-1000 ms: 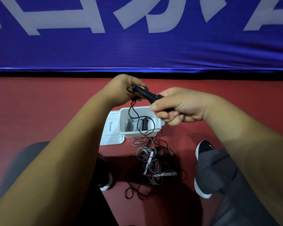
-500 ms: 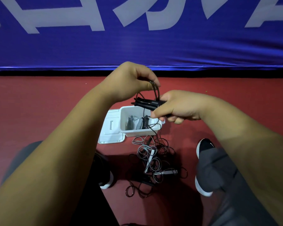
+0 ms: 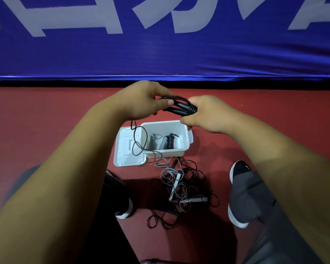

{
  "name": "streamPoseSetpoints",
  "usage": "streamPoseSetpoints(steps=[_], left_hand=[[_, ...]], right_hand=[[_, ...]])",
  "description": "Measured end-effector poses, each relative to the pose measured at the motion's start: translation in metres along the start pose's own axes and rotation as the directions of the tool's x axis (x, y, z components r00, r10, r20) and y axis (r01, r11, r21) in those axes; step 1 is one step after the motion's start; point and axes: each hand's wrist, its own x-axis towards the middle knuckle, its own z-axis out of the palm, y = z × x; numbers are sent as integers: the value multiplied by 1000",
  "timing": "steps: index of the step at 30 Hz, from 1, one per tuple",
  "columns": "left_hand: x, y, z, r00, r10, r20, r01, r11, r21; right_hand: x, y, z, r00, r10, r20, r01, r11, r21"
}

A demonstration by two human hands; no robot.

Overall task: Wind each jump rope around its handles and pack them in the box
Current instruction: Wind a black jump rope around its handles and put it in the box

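Black handles (image 3: pixel 181 108) w/ cord wrapped round are gripped by right hand (image 3: pixel 208 113); cord's pinched by left hand (image 3: pixel 143 101) above box (image 3: pixel 186 138).

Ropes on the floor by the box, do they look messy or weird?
Yes. The ropes on the floor lie in one tangled heap, grey and black loops crossing each other, on the near side of the box. A loose loop of the black rope held by the left hand and right hand also dangles over the lid.
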Motion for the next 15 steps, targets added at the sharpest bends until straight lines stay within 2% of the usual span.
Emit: streamPoseSetpoints(steps=[6, 11, 15], left_hand=[[0, -4, -1, 992, -117, 48, 126, 960, -249], [2, 1, 7, 948, -316, 37, 299, 845, -443], [4, 2, 9, 953, -289, 91, 297, 837, -460]], right_hand=[[1, 3, 1, 996, -42, -74, 43, 999, 15], [-1, 1, 1, 991, -78, -108, 83, 996, 40], [0, 1, 0, 991, -71, -115, 79, 995, 68]])
